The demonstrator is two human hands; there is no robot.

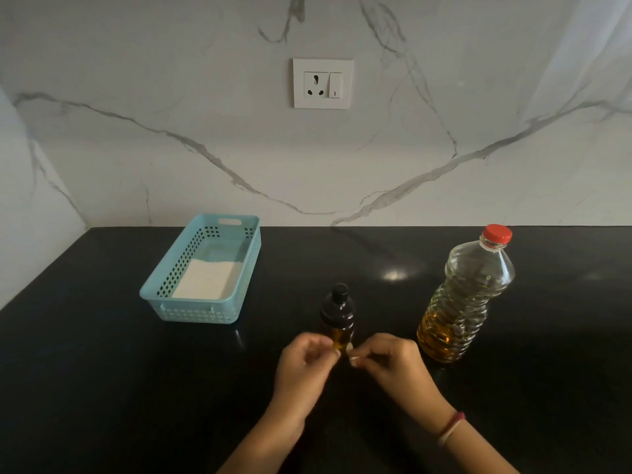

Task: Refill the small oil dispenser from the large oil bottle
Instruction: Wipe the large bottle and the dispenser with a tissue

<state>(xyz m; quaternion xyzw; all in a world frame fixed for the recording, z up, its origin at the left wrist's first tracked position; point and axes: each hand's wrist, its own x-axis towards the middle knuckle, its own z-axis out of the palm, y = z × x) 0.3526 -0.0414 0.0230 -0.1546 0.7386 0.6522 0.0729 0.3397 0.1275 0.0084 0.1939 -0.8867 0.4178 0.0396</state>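
The small oil dispenser point(338, 314) is a dark amber bottle with a black cap. It stands upright on the black counter, a little oil showing at its bottom. My left hand point(304, 366) and my right hand point(390, 362) close in on its base from either side, fingers curled and fingertips pinching the lower part; the left hand is slightly blurred. The large oil bottle point(465, 299) is clear ribbed plastic with a red cap point(498, 233). It stands upright to the right of the dispenser, with oil filling about its lower third. Neither hand touches it.
A light blue perforated basket point(160, 295) with a white cloth or pad inside sits at the left back of the counter. The marble wall with a white socket plate point(323, 83) rises behind. The counter's left edge runs diagonally at far left.
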